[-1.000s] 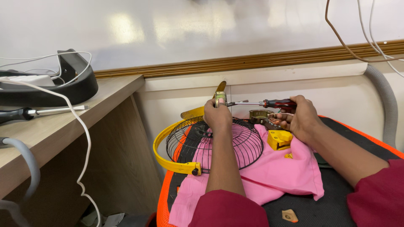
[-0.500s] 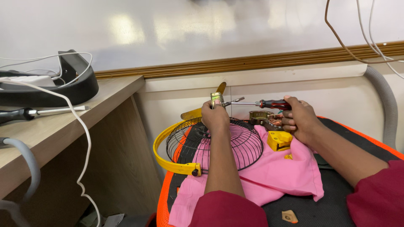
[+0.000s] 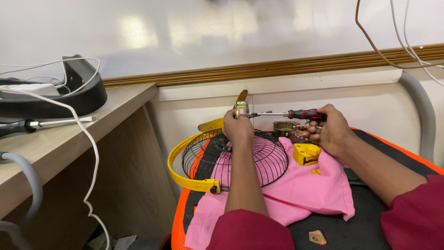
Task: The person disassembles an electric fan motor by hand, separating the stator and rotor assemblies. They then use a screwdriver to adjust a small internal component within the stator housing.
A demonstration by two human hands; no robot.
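I take the black wire fan guard (image 3: 236,159) as my landmark; it lies dome-up on a pink cloth (image 3: 300,190), with a yellow rim (image 3: 182,173) around its left edge. Just behind the guard, my left hand (image 3: 238,127) is raised above it and closed around a small brass-coloured metal part (image 3: 241,109), the fingers pressed together on it so that it stands upright and does not turn. A thin yellowish blade sticks up from this part; I cannot tell if it belongs to the part or lies behind it.

To the right of the guard, my right hand (image 3: 329,129) is wrapped in a fist around the red and black handle of a screwdriver (image 3: 296,114). The shaft goes level towards the left and its tip meets the side of the metal part. I think the left hand holds the part in the air so the tool can come in from the side.

Between the guard and the right hand there is a small motor with copper windings (image 3: 291,129), and below it a yellow plastic piece (image 3: 306,153), both on the cloth. The cloth probably keeps small pieces from rolling away on the black mat with orange border (image 3: 384,217). Far left of the guard, on a wooden desk (image 3: 69,139), another screwdriver (image 3: 41,124) lies beside a white cable (image 3: 88,153).
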